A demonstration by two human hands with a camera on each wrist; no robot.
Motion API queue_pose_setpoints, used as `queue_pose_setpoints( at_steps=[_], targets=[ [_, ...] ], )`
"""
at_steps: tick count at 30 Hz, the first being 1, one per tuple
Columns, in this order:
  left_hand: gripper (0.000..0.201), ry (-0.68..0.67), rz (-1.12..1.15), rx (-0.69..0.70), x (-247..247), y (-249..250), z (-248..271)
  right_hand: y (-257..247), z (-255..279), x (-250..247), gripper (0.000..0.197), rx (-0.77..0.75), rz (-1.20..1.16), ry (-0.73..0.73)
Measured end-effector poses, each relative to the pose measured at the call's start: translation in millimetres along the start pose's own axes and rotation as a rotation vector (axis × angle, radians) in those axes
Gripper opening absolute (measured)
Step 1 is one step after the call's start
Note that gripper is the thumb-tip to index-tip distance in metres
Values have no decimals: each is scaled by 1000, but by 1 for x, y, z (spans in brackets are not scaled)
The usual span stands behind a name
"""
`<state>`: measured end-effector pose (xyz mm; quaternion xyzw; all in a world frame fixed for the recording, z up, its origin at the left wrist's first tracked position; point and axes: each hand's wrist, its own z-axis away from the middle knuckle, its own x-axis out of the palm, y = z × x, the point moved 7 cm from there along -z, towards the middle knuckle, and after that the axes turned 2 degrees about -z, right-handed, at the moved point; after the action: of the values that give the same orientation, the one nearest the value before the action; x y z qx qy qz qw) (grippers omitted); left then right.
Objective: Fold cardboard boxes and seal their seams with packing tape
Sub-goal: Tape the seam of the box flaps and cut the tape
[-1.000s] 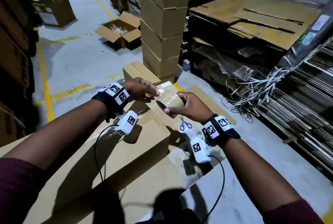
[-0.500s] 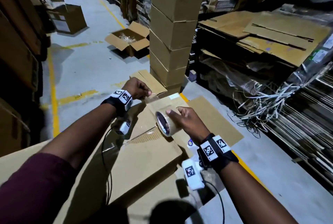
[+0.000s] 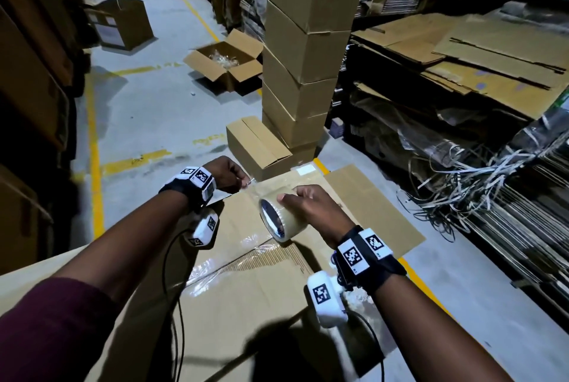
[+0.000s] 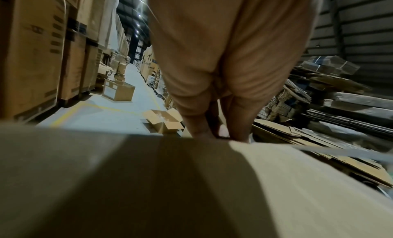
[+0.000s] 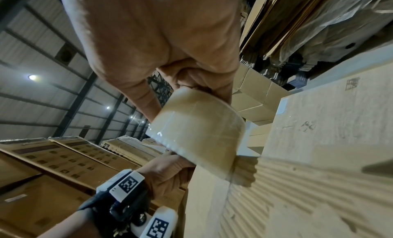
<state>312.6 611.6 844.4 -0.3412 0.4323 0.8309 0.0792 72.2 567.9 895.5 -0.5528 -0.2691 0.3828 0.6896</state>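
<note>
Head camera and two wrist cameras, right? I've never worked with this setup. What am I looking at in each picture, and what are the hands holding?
No machine here: a person's two bare hands, each wrist strapped with a band and a small camera. The big picture comes from a camera on the head, looking down. There the right hand grips a tape roll, and the left hand pinches the tape end pulled from it, above a cardboard box. The other two pictures look along each hand at its fingers; the right wrist one shows the roll close up.
</note>
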Motion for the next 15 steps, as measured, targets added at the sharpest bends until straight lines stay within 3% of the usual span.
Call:
queue_pose_setpoints(
  at_steps=[7,8,10,11,13,15],
  targets=[
    [37,-191,-97,-124,16,-1,6,2,-2,-1,18,57,-39,-45],
    [44,-203,-137,-176,15,-5,9,2,-1,-1,18,66,-55,-49],
    [76,-168,-305,-257,8,-16,12,5,2,0,26,83,-81,-50],
    [79,-126,-399,-258,3,-15,14,7,3,0,35,77,-88,-46],
    [65,-4,-458,-186,-4,-5,14,8,8,0,54,56,-83,-29],
    [39,88,-254,-123,-2,7,18,7,14,1,60,31,-70,-13]
  ],
)
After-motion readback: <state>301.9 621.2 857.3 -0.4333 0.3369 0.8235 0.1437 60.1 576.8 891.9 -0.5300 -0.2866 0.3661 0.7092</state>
